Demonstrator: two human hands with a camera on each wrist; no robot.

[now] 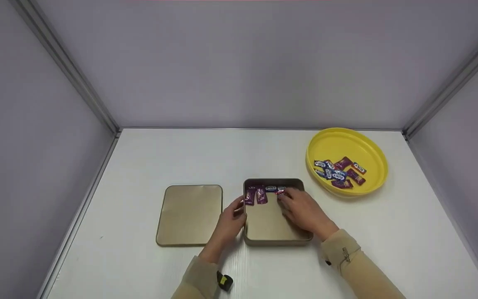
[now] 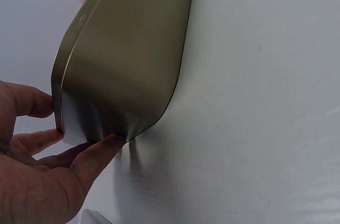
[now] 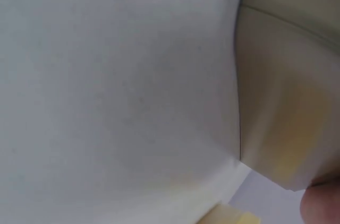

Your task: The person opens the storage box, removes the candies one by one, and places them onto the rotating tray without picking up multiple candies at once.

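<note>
A small blue-and-red wrapped candy with white lettering [image 1: 281, 189] is pinched between thumb and fingers of the right hand [image 1: 305, 211], inside a square gold metal tin [image 1: 279, 242], at its far wall. Just left of the pinch lies a blue-wrapped candy with a white label [image 1: 271, 188]; farther left, two purple foil-wrapped candies [image 1: 261, 195]. The left hand [image 1: 231, 221] rests spread fingers against the tin's left wall. Left of it lies a flat gold metal lid [image 1: 190, 214]. Beyond the grip, to the right, a round yellow plastic bowl [image 1: 371, 155] holds more blue, red and purple candies [image 1: 338, 176]. Their print, like the dark writing on the beige right sleeve [image 1: 344, 253], is too small to read.
</note>
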